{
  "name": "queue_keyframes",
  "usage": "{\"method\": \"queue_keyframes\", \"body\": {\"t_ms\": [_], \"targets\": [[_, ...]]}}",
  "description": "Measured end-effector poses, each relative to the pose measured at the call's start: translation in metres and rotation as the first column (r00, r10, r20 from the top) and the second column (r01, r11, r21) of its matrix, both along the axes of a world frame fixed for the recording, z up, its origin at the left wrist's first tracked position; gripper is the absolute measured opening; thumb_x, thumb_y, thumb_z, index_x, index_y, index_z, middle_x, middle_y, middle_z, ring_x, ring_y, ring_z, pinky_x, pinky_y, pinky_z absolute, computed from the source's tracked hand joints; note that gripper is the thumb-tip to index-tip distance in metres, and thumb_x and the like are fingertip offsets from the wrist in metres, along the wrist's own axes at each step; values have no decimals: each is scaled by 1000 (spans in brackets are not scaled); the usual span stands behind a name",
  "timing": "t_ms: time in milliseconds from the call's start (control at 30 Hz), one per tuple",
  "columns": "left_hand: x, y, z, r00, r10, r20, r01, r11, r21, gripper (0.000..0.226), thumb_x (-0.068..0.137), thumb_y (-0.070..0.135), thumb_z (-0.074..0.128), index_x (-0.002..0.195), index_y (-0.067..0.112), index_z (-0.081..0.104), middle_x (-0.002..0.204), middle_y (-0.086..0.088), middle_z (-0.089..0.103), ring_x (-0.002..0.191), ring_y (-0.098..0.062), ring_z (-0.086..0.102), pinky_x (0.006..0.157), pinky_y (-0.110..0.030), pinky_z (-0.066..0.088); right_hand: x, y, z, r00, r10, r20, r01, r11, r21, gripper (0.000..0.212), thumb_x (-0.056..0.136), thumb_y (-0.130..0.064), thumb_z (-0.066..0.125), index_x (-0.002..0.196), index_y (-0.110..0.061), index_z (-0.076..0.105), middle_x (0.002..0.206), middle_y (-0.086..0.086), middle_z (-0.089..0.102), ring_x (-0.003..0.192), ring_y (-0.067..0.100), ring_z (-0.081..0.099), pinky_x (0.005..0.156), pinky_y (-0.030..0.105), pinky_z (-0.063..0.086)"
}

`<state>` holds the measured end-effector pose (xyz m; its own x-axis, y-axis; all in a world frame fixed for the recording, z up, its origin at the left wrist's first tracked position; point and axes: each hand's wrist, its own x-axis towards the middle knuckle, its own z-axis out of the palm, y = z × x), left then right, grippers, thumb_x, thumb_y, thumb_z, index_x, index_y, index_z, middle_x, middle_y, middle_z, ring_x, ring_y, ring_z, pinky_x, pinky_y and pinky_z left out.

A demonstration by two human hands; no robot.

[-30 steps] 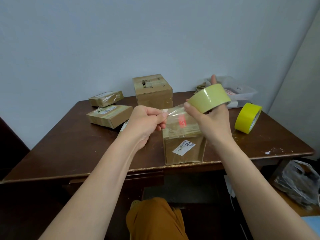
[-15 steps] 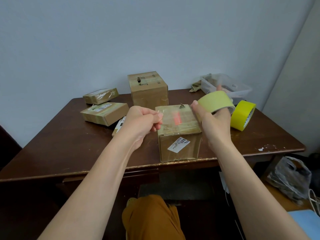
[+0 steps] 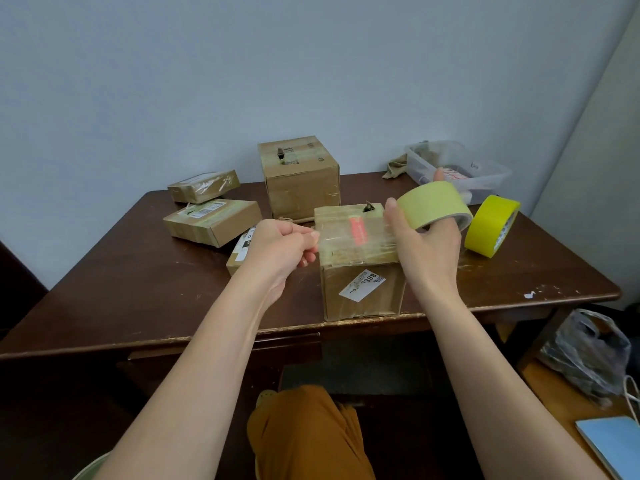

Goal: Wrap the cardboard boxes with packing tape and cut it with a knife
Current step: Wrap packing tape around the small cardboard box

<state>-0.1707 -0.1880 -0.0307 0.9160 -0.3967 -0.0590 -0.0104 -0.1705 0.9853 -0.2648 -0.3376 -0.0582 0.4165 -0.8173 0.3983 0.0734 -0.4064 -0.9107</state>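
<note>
Clear tape stretched over the near box

Your left hand pinches the free end; your right hand grips the roll. Keep it taut, lower it flat along the lid, then press down.

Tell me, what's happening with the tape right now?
Left hand pinches the tape's free end. Right hand grips the roll. Strip stretched over the front box. Nothing in the way.

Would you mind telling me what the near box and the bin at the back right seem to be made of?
Near box: brown cardboard, matte, with glossy clear tape across its top. Bin: likely clear plastic, since its contents show through the translucent walls.
</note>
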Motion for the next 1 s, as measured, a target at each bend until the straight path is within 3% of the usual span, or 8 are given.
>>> {"method": "queue_keyframes", "body": {"t_ms": [100, 167, 267, 400, 667, 1000], "targets": [[0, 0, -6, 1000, 2, -2, -2, 1000, -1, 6, 92, 2, 64, 89, 3, 70, 65, -3, 63, 52, -8, 54, 51, -18, 43, -2, 1, -3, 979, -178, -102, 130, 922, -364, 69, 89, -35, 70, 147, -9, 42, 114, 13, 66, 115, 31, 54, 94, 36, 41], [2, 0, -7, 1000, 4, 2, -4, 1000, -14, 5, 91, 1, 65, 90, 5, 69, 64, -3, 64, 52, -8, 55, 50, -18, 43, -4, 2, -6, 955, -256, -150, 161, 872, -462, 63, 88, -33, 71, 140, -3, 49, 120, 19, 63, 118, 39, 50, 97, 40, 37], [4, 0, -8, 1000, 14, 10, -14, 1000, -21, 12, 90, 0, 66, 94, 9, 60, 64, -4, 64, 50, -8, 54, 50, -20, 44, -4, -2, -9, 928, -302, -217, 163, 856, -491, 67, 90, -36, 68, 144, -2, 45, 123, 19, 63, 120, 40, 49, 99, 41, 35], [5, 2, -15, 999, 31, 26, -31, 1000, 4, 18, 91, 1, 65, 89, 14, 52, 66, -5, 63, 50, -10, 52, 49, -21, 42, 0, 0, -11, 898, -377, -225, 176, 778, -603, 84, 91, -39, 66, 157, -11, 23, 118, 17, 64, 115, 40, 51, 98, 41, 35], [10, 0, -23, 998, 8, 54, -9, 1000, 15, 9, 92, 1, 62, 91, 10, 63, 64, -2, 62, 53, -9, 53, 51, -20, 42, 2, 4, -14, 888, -425, -178, 219, 728, -650, 83, 87, -33, 72, 154, -8, 31, 114, 19, 66, 111, 42, 53, 96, 40, 33], [15, -1, -35, 999, 1, 48, -1, 1000, 8, 9, 93, 3, 62, 92, 11, 66, 68, -3, 64, 54, -8, 55, 53, -20, 44, 1, 8, -13, 874, -448, -189, 209, 698, -685, 82, 86, -29, 73, 154, -11, 32, 111, 19, 68, 111, 44, 55, 98, 47, 40]]}}
